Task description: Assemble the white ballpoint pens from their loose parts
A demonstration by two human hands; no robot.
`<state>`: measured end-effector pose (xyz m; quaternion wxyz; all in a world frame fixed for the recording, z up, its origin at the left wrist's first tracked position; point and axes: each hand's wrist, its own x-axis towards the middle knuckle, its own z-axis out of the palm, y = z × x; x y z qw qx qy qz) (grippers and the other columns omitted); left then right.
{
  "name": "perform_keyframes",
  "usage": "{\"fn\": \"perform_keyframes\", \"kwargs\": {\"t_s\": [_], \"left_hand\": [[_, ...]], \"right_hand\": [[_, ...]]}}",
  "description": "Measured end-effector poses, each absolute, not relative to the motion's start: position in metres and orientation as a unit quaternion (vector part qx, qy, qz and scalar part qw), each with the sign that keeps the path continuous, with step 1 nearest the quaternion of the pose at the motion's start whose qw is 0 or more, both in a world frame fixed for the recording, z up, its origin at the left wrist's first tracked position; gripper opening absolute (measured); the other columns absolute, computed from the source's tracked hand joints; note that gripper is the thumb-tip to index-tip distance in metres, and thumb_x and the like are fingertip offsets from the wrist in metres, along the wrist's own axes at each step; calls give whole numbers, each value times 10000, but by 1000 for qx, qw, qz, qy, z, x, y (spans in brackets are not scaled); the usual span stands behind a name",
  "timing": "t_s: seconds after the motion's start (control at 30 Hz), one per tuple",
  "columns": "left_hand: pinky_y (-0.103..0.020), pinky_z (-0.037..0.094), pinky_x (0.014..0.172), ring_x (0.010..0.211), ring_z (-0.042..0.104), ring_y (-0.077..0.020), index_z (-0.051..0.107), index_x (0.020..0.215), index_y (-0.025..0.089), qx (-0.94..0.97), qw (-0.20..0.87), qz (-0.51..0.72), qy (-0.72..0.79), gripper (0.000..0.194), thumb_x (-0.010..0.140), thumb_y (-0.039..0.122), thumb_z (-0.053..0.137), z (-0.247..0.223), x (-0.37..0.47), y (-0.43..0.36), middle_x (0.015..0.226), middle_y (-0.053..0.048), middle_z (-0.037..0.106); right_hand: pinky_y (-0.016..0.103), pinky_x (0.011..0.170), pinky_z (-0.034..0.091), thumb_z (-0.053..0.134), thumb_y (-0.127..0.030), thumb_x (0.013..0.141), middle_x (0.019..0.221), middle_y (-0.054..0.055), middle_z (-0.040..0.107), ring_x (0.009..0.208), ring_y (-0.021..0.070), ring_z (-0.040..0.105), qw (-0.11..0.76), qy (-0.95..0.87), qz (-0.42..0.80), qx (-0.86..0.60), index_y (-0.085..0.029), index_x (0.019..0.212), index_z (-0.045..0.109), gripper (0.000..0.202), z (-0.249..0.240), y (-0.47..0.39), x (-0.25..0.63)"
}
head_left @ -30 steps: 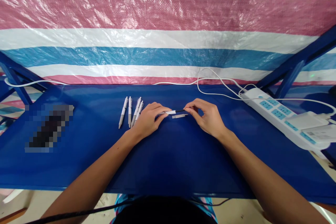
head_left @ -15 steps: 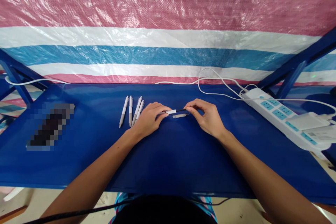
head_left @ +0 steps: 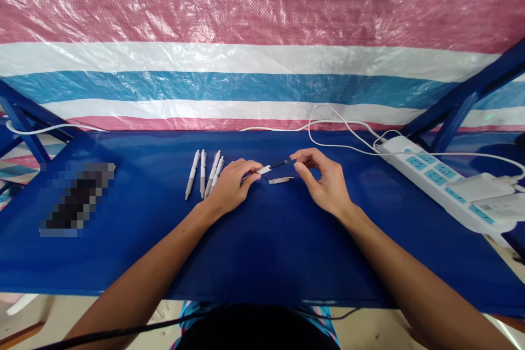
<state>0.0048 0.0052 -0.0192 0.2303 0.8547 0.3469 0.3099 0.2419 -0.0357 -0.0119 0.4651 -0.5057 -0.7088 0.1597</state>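
A white pen barrel (head_left: 264, 170) is pinched between the thumb and fingers of my left hand (head_left: 232, 181). From its right end sticks out a thin dark refill (head_left: 279, 164), slanting up to the right. Close by the refill's far end is my right hand (head_left: 324, 178), thumb and index finger slightly apart with nothing clearly held. Beneath the refill, a short grey pen piece (head_left: 281, 180) lies on the blue table. Several white and grey pens (head_left: 202, 174) rest side by side left of my left hand, one partly hidden by it.
A white power strip (head_left: 435, 172) with adapters plugged in lies at the right of the blue table (head_left: 262, 246). A white cable (head_left: 340, 145) loops along the back edge. A pixelated dark object (head_left: 77, 199) is at the left. Striped sheeting (head_left: 262, 60) hangs behind.
My right thumb and index finger have come apart from the refill. The barrel and refill have tilted, the right end now higher.
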Motion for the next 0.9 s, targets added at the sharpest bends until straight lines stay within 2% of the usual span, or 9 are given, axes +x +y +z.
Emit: {"fn": "perform_keyframes", "kwargs": {"t_s": [0.13, 0.27, 0.43, 0.7, 0.9], "left_hand": [[-377, 537, 901, 932, 719, -240, 661, 1014, 207, 833, 239, 332, 371, 200, 1015, 268, 471, -17, 5, 5, 955, -62, 772], [-374, 538, 903, 919, 735, -239, 635, 1031, 204, 819, 247, 356, 376, 182, 1013, 289, 475, -18, 5, 5, 931, -57, 773], [-365, 545, 908, 905, 742, -230, 627, 1050, 209, 814, 245, 367, 378, 166, 1008, 285, 485, -19, 6, 4, 913, -50, 776], [-376, 553, 902, 921, 738, -239, 641, 1078, 208, 818, 224, 360, 388, 176, 995, 295, 513, -22, 5, 5, 942, -58, 774], [-376, 553, 890, 916, 739, -238, 644, 1075, 208, 822, 223, 358, 383, 175, 996, 295, 514, -21, 4, 4, 927, -56, 769]], "right_hand": [[308, 678, 550, 557, -329, 1012, 815, 32, 725, 695, 176, 658, 455, -725, 113, -504, -220, 964, 685, 174, -15, -36, 239], [396, 847, 570, 578, -288, 999, 990, 87, 775, 940, 245, 708, 373, -806, 83, -452, -210, 1013, 725, 167, -20, -39, 229], [501, 986, 534, 617, -308, 997, 1196, 122, 768, 1168, 311, 658, 274, -858, 61, -431, -196, 1137, 763, 231, -23, -46, 215], [543, 1028, 516, 596, -318, 1013, 1223, 146, 763, 1214, 324, 635, 234, -865, 59, -440, -160, 1229, 748, 308, -26, -47, 212], [555, 1050, 496, 586, -270, 1015, 1242, 124, 760, 1223, 315, 627, 232, -873, 92, -420, -190, 1267, 730, 300, -27, -46, 211]]}}
